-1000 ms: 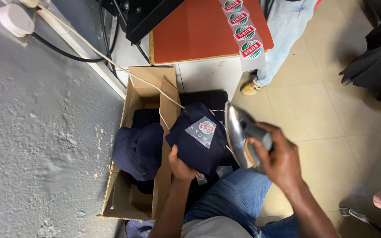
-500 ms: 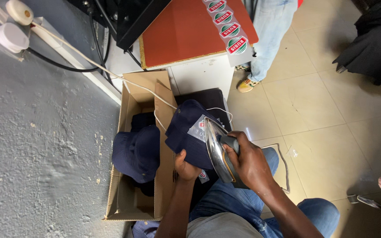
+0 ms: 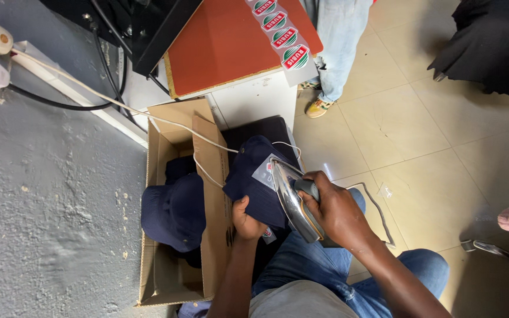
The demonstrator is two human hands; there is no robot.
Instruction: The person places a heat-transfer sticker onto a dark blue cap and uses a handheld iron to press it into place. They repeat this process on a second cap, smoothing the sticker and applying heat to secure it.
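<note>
My left hand (image 3: 247, 221) grips the lower edge of a navy blue cap (image 3: 254, 176) that rests on a dark pad in front of my knees. A pale square patch (image 3: 266, 172) lies on the cap's front. My right hand (image 3: 336, 209) holds a metal clothes iron (image 3: 293, 200) by its dark handle, its shiny soleplate tilted against the patch side of the cap. The iron's white cord (image 3: 113, 100) runs up to the left toward the wall.
An open cardboard box (image 3: 160, 274) at my left holds more navy caps (image 3: 175, 212). Behind stands an orange board (image 3: 225, 41) with round stickers. A person's jeans leg and shoe (image 3: 320, 106) stand on the tiled floor. A grey rough wall fills the left.
My right hand has brought the iron leftward from beside the cap onto the patch. The left hand keeps holding the cap.
</note>
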